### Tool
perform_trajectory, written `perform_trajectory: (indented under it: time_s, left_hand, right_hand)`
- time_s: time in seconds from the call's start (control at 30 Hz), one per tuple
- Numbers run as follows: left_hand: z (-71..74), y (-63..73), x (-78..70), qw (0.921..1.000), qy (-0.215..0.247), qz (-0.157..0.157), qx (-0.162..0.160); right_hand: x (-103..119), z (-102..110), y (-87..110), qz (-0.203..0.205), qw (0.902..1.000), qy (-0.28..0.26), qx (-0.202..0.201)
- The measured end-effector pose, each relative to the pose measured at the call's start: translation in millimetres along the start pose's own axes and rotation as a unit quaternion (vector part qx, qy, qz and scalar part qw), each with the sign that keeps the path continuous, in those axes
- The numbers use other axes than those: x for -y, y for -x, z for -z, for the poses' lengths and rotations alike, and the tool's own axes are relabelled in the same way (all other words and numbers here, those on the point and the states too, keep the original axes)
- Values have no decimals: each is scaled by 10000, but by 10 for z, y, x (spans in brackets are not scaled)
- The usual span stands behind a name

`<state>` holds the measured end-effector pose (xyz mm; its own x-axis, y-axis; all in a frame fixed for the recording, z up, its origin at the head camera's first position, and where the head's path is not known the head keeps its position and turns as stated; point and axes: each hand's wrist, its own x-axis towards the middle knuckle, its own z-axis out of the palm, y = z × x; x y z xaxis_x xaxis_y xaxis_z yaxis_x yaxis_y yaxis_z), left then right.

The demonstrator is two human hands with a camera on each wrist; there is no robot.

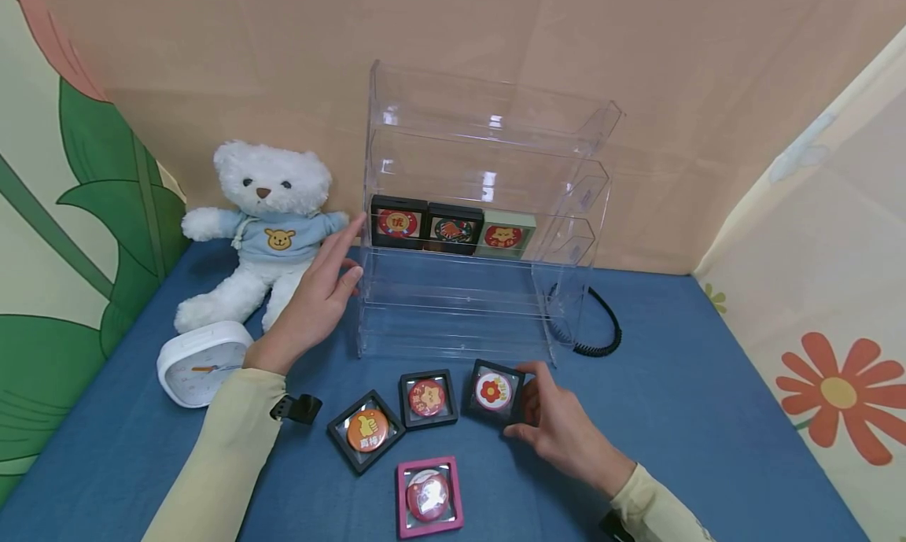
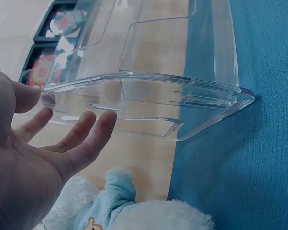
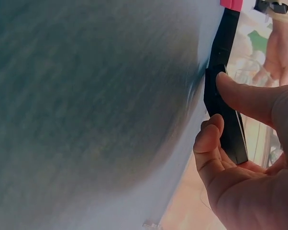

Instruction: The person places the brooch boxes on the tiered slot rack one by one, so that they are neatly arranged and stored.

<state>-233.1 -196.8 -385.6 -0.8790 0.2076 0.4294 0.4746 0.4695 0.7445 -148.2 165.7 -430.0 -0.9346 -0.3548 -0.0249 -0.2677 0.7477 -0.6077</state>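
My right hand (image 1: 566,432) pinches a black square badge case (image 1: 493,390) by its right side, thumb near the front edge and fingers behind. A round white badge with a red flower shows in it. In the right wrist view the case (image 3: 230,129) is seen edge-on. My left hand (image 1: 314,302), fingers extended, is at the left side of a clear tiered plastic rack (image 1: 453,304); whether all fingertips touch it I cannot tell. On a middle tier stand two black cases (image 1: 399,222) (image 1: 454,229) and a pale green case (image 1: 506,234), side by side.
Two black badge cases (image 1: 366,432) (image 1: 428,399) and a pink-framed one (image 1: 429,497) lie on the blue cloth (image 1: 679,416). Left of the rack sit a white teddy bear (image 1: 272,188) and a white clock (image 1: 201,365). A black coiled cord (image 1: 598,350) lies by the rack's right side.
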Motion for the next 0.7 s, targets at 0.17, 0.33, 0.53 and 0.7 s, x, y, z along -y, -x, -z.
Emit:
perform_trajectory:
  time_s: [0.17, 0.33, 0.53, 0.7]
  left_hand:
    - [1, -1, 0, 10000, 0, 19, 13]
    - [-2, -4, 4, 10000, 4, -19, 33]
    - [3, -3, -15, 10000, 33, 4, 57]
    - [3, -3, -7, 10000, -13, 29, 48]
  right_hand:
    - [-14, -9, 10, -14, 9999, -147, 55]
    - [-22, -16, 15, -70, 9997, -226, 103]
    - [-24, -13, 10, -114, 9995, -230, 159]
    - [-27, -17, 7, -66, 9998, -157, 134]
